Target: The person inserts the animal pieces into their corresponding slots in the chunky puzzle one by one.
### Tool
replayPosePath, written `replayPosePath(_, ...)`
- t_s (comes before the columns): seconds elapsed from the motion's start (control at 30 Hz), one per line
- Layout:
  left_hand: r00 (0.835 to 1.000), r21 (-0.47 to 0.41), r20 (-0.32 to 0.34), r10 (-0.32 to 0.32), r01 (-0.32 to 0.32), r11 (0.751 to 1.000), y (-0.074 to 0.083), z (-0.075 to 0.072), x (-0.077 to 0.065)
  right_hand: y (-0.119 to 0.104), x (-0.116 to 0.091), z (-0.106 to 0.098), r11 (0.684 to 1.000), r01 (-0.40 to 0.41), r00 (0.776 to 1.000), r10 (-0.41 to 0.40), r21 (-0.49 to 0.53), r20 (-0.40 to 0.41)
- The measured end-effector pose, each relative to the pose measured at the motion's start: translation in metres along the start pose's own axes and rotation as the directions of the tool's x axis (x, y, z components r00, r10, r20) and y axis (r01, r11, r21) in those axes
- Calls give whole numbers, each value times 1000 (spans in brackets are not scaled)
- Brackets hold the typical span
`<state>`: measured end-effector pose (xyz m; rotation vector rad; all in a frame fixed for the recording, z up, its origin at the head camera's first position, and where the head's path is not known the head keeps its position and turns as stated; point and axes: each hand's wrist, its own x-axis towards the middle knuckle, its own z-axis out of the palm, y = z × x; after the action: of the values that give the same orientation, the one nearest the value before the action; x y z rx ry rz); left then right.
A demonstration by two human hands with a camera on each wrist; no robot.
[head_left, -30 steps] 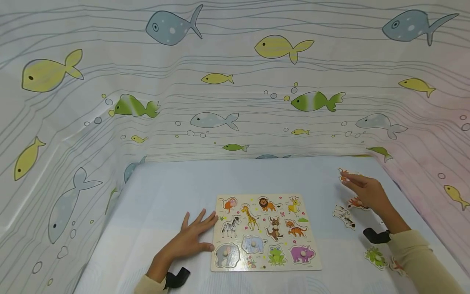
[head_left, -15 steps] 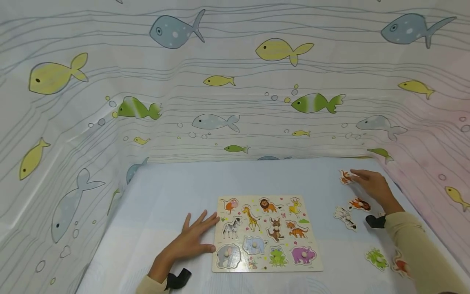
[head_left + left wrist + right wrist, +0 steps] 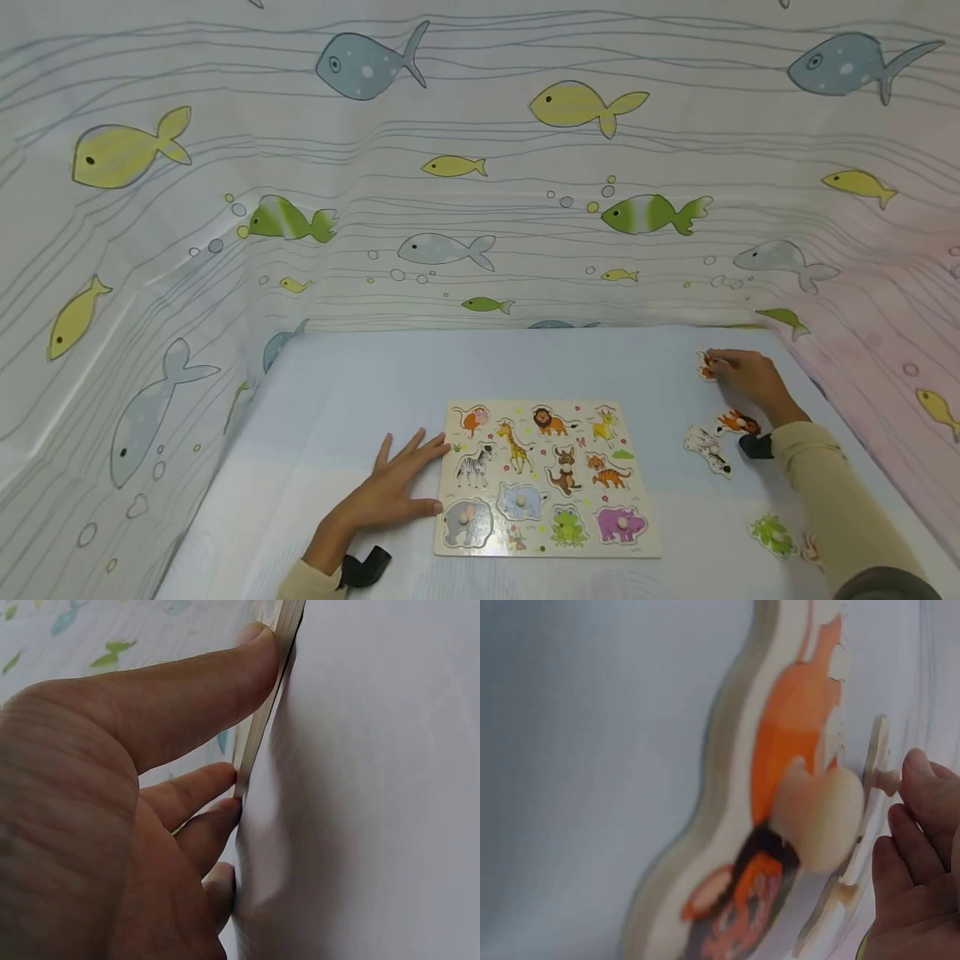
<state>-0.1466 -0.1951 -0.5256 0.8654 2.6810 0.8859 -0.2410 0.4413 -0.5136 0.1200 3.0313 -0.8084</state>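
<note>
A wooden animal puzzle board (image 3: pixel 504 407) lies on the table, with knobbed elephant (image 3: pixel 459 533), rhino (image 3: pixel 517 510) and hippo (image 3: pixel 617 533) pieces in its lower slots. Fingers spread, my left hand (image 3: pixel 390 492) rests on the table, and its thumb touches the board's left edge (image 3: pixel 264 716). At the far right, my right hand (image 3: pixel 750 379) pinches a small orange animal puzzle piece (image 3: pixel 705 367), partly covered by the fingers. Close up in the right wrist view, the thumb meets a knob (image 3: pixel 887 782). Near that camera is the knobbed lion piece (image 3: pixel 791 727).
Right of the board lie a zebra piece (image 3: pixel 707 450), the lion piece (image 3: pixel 738 422), a green frog piece (image 3: pixel 772 535) and a reddish piece (image 3: pixel 812 550) half behind the sleeve. A fish-print curtain (image 3: pixel 510 200) rises behind the table.
My right hand first drew back to the right from the far orange piece, then came left, so its fingertips now cover part of it. My left hand stays at the board's edge.
</note>
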Motion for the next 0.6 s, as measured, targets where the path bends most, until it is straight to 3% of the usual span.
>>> replayPosePath(0.23,1000,-2,1,20,-20,1000,-2,-1,1,-2,0,5,995,54,998,-56,-89,-12)
replayPosePath(0.6,1000,9,2,7,-7,1000,-3,0,-3,0,5,9,993,65,997,-68,-96,-26)
